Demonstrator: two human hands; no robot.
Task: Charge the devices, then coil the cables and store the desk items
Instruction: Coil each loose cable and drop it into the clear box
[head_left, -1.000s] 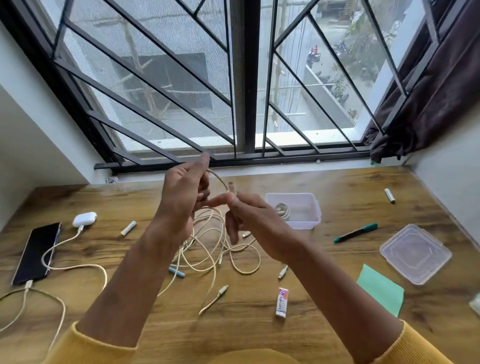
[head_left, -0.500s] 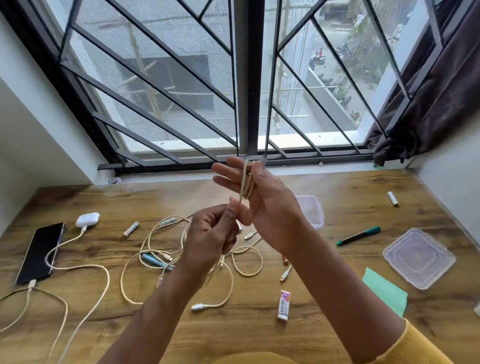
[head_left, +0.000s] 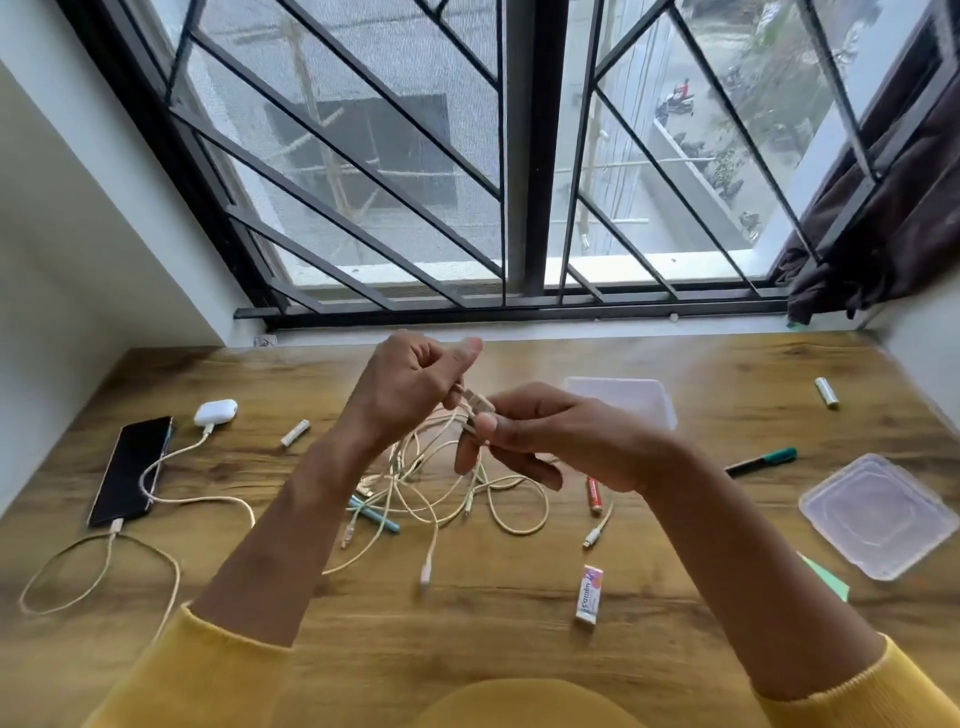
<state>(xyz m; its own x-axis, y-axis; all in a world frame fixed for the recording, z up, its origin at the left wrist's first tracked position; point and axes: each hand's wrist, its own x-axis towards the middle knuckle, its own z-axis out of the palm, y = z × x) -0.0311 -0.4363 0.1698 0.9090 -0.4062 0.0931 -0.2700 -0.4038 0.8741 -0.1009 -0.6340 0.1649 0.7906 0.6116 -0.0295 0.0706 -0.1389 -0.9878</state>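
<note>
Above the grained wooden desk (head_left: 519, 649), left hand (head_left: 410, 384) and right hand (head_left: 550, 436) both pinch the cream cable (head_left: 470, 408) (thin, round, looping slackly below).

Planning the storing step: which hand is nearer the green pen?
Right. The right hand is left of the green pen; the left hand lies farther left, beyond it.

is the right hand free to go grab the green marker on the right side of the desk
Probably not yet: the right hand pinches the cable together with the left hand. The path to the green marker itself looks open.
</note>
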